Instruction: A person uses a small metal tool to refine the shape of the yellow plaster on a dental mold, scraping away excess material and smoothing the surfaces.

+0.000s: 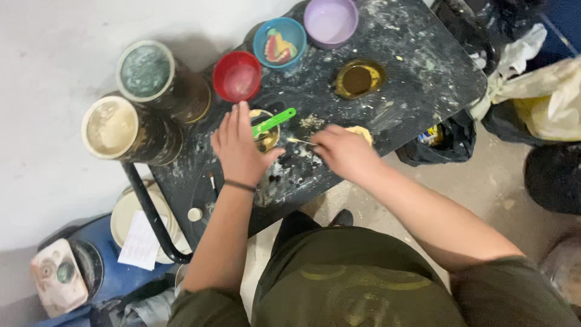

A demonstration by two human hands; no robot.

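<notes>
- The black work table (423, 79), spattered all over with pale dried drips, carries every container within arm's reach of the seated person.
- Two big paint tins stand at its far left edge, one grey-green (145, 71), one cream (111, 127), both open and apparently parked clear of the working spot.
- Three plastic bowls sit in a row along the back: red (236, 75), blue (279, 42) with coloured paste inside, and lilac (330, 20).
- An open yellow-rimmed jar (358, 79) of dark liquid stands apart to the right.
- The left hand (240, 147) lies fingers spread and flat beside the small yellowish dish (264, 134), seemingly steadying it.
- The right hand (342, 151) is closed in a pinch on a thin stick (301, 141), its tip aimed at that dish.
- A green spatula (273, 122) rests across the dish rim, handle pointing right, easy to grab.
</notes>
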